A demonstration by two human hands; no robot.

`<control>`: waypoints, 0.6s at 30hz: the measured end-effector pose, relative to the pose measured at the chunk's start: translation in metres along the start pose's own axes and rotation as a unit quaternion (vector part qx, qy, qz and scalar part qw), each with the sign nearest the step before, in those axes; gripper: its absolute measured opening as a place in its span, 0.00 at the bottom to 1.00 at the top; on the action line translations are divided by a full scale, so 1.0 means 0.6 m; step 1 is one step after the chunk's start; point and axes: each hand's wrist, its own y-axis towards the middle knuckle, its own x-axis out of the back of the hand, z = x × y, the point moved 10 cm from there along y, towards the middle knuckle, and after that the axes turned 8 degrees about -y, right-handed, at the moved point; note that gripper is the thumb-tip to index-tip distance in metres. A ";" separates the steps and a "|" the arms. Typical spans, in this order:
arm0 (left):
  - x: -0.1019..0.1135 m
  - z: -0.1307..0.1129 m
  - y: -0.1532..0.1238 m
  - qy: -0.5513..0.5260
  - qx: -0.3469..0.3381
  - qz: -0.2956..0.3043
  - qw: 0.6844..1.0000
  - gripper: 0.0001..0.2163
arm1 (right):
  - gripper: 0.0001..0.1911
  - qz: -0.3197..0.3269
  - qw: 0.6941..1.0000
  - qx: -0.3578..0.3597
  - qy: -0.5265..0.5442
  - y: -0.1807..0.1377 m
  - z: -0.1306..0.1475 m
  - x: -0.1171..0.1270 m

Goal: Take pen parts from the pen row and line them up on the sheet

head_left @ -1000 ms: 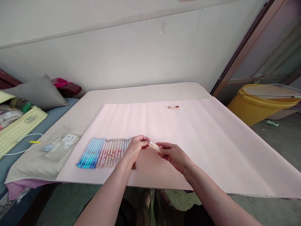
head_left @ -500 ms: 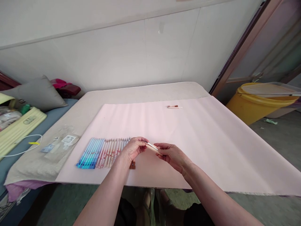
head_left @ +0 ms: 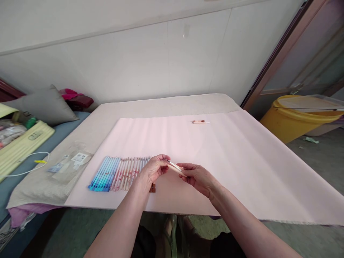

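Note:
My left hand (head_left: 156,167) and my right hand (head_left: 196,177) meet over the pink sheet, both closed on a pale pen (head_left: 176,168). It shows as two slim parts side by side, one white with a dark tip and one cream. The left fingertips pinch the tip end; the right fingers grip the other end. Left of my hands lies a tight row of pens, blue pens (head_left: 104,173) first, then pink and cream pens (head_left: 125,173). My left hand and forearm hide the row's right end, where brown pen ends (head_left: 152,188) show.
Toward the back of the pink sheet (head_left: 228,161) lie small brown and cream pen pieces (head_left: 199,122). A clear plastic wrapper (head_left: 71,165) rests on the pale cloth at left. A grey pillow (head_left: 44,107) is beyond it. A yellow bin (head_left: 282,120) stands at right.
The view has shifted very slightly. Both hands stay almost in place, holding the same pen.

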 end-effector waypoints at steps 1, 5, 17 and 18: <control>0.001 -0.001 0.000 0.000 -0.002 -0.006 1.000 0.09 | 0.14 0.000 1.000 0.001 0.001 0.000 0.000 0.000; 0.007 -0.014 -0.009 -0.035 -0.022 -0.032 0.999 0.08 | 0.13 -0.024 0.999 0.020 0.006 0.002 0.007 0.012; -0.026 0.017 -0.029 0.028 -0.096 -0.111 0.989 0.10 | 0.15 -0.018 0.997 0.062 -0.053 0.003 0.014 0.006; -0.026 0.020 -0.026 0.025 -0.098 -0.112 0.989 0.10 | 0.14 -0.016 0.997 0.062 -0.047 0.003 0.012 0.006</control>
